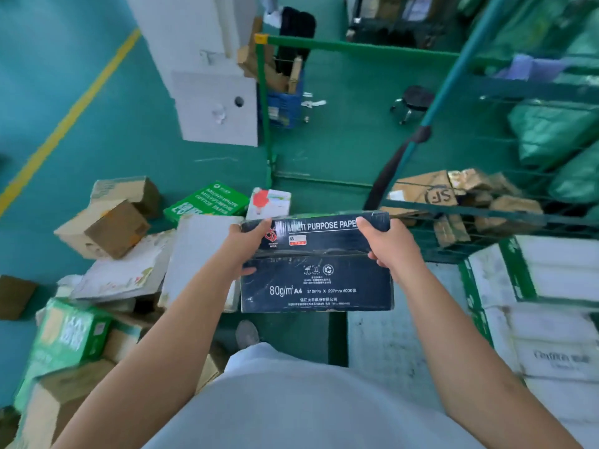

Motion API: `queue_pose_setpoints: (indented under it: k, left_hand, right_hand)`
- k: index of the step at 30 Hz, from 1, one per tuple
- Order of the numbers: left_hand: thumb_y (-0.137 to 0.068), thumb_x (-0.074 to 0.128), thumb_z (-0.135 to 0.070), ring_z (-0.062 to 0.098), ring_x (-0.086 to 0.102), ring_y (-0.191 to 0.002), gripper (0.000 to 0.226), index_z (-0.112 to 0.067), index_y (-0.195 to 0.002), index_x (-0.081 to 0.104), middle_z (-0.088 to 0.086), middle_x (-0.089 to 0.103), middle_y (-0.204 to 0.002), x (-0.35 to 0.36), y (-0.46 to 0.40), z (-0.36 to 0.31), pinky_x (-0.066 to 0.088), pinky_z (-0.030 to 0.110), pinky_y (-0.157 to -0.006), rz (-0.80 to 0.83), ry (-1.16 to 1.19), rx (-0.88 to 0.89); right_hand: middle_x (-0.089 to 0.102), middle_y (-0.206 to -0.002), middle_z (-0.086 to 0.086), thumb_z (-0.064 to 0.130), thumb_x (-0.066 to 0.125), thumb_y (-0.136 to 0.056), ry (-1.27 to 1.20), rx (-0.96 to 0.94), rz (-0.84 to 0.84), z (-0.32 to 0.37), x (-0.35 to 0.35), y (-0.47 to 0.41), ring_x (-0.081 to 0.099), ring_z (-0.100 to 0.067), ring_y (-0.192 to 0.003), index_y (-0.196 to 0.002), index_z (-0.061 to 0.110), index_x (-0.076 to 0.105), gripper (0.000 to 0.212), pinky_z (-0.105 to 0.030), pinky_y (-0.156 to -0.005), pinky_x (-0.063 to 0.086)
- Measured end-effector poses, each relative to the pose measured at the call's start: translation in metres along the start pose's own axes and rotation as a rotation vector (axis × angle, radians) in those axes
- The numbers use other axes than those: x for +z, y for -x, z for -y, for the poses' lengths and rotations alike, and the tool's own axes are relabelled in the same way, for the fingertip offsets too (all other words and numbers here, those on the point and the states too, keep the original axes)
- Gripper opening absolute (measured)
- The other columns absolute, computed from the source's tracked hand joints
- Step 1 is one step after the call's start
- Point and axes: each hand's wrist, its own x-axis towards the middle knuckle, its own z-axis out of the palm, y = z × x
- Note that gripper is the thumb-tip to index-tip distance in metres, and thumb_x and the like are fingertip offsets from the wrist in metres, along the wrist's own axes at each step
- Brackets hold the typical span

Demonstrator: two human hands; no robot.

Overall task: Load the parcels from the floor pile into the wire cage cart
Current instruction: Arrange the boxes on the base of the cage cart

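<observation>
Nearest the camera, a pale grey garment (308,403) fills the bottom of the view, and two bare forearms are stretched forward from it. A dark navy paper box (316,264), printed "MULTI PURPOSE PAPER" and "80g/m² A4", is held up in front of the body, clear of the floor. It is gripped at its left end by the left hand (248,244), whose thumb is laid over the top edge while the fingers are curled under the side. Its right end is gripped by the right hand (390,243) in the same way, thumb on top and fingers clamped round the edge.

To the left, the floor pile (129,264) is seen on the teal floor (81,124): brown cartons, white flat boxes and green paper boxes lying at odd angles. One shoe (247,333) is visible just below the held box.

To the right, the wire cage cart (486,215) is seen with its green frame; brown cartons (453,196), one marked "SF", and green plastic bags (551,131) are lying inside it. White boxes with green bands (534,286) are stacked at the lower right. A small black stool (413,100) stands on the floor beyond the cart's frame.
</observation>
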Motion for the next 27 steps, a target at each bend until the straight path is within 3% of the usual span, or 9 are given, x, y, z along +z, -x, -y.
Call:
queue_pose_setpoints:
  k: [2, 6, 11, 15, 18, 21, 24, 27]
  left_hand:
    - [-0.087, 0.068, -0.066, 0.027, 0.053, -0.126, 0.08, -0.024, -0.146, 0.035, 0.003, 0.05, -0.145, 0.028, 0.004, -0.002, 0.055, 0.045, -0.091, 0.036, -0.077, 0.05]
    - [-0.081, 0.068, -0.073, 0.024, 0.054, -0.119, 0.084, -0.024, -0.143, 0.039, 0.001, 0.053, -0.138, 0.079, 0.013, -0.005, 0.056, 0.036, -0.082, 0.129, -0.254, 0.116]
    - [-0.078, 0.07, -0.074, 0.022, 0.057, -0.112, 0.079, -0.02, -0.131, 0.047, 0.0, 0.059, -0.122, 0.14, 0.026, -0.009, 0.058, 0.036, -0.082, 0.235, -0.46, 0.199]
    - [-0.077, 0.072, -0.074, 0.021, 0.058, -0.112, 0.084, -0.019, -0.134, 0.046, 0.0, 0.059, -0.125, 0.183, 0.031, -0.012, 0.056, 0.035, -0.079, 0.324, -0.574, 0.256]
    - [-0.079, 0.071, -0.072, 0.02, 0.058, -0.111, 0.079, -0.02, -0.132, 0.045, -0.001, 0.058, -0.126, 0.217, 0.035, -0.017, 0.056, 0.037, -0.084, 0.386, -0.647, 0.309]
    - [-0.08, 0.07, -0.072, 0.021, 0.059, -0.113, 0.081, -0.021, -0.137, 0.044, -0.001, 0.057, -0.13, 0.253, 0.033, -0.026, 0.057, 0.037, -0.085, 0.448, -0.733, 0.341]
    - [-0.079, 0.07, -0.073, 0.021, 0.06, -0.114, 0.084, -0.022, -0.139, 0.043, -0.002, 0.058, -0.131, 0.289, 0.025, -0.037, 0.056, 0.037, -0.084, 0.517, -0.771, 0.349]
    - [-0.08, 0.071, -0.071, 0.022, 0.059, -0.114, 0.082, -0.021, -0.138, 0.042, 0.0, 0.058, -0.131, 0.326, 0.011, -0.052, 0.055, 0.038, -0.085, 0.572, -0.817, 0.344]
  right_hand:
    - [0.066, -0.071, 0.003, 0.067, 0.059, -0.087, -0.008, 0.033, -0.06, -0.026, -0.021, 0.005, 0.069, -0.016, -0.06, -0.109, 0.012, 0.062, 0.059, -0.033, -0.062, 0.053]
    - [0.063, -0.058, 0.003, 0.072, 0.057, -0.078, -0.047, 0.155, -0.102, -0.083, -0.056, 0.017, 0.067, -0.021, -0.055, -0.108, 0.01, 0.064, 0.07, -0.036, -0.062, 0.057]
    - [0.069, -0.075, -0.004, 0.067, 0.064, -0.086, -0.189, 0.345, -0.159, -0.152, -0.084, 0.042, 0.066, -0.022, -0.062, -0.117, 0.009, 0.06, 0.066, -0.041, -0.074, 0.061]
    - [0.067, -0.084, -0.005, 0.071, 0.063, -0.085, -0.262, 0.463, -0.232, -0.188, -0.095, 0.063, 0.063, -0.021, -0.062, -0.123, 0.007, 0.058, 0.075, -0.033, -0.059, 0.052]
    - [0.06, -0.071, -0.002, 0.077, 0.06, -0.083, -0.346, 0.542, -0.273, -0.21, -0.1, 0.071, 0.056, -0.021, -0.055, -0.118, 0.008, 0.058, 0.077, -0.031, -0.061, 0.048]
    - [0.058, -0.076, -0.004, 0.079, 0.059, -0.081, -0.47, 0.625, -0.323, -0.229, -0.102, 0.072, 0.057, -0.023, -0.064, -0.104, 0.01, 0.055, 0.073, -0.038, -0.07, 0.052]
    - [0.061, -0.075, -0.004, 0.072, 0.06, -0.087, -0.588, 0.67, -0.392, -0.241, -0.105, 0.068, 0.062, -0.022, -0.067, -0.114, 0.007, 0.062, 0.07, -0.04, -0.078, 0.058]
    - [0.06, -0.069, -0.003, 0.073, 0.059, -0.086, -0.672, 0.741, -0.446, -0.248, -0.104, 0.054, 0.06, -0.021, -0.062, -0.126, 0.002, 0.057, 0.081, -0.036, -0.068, 0.053]
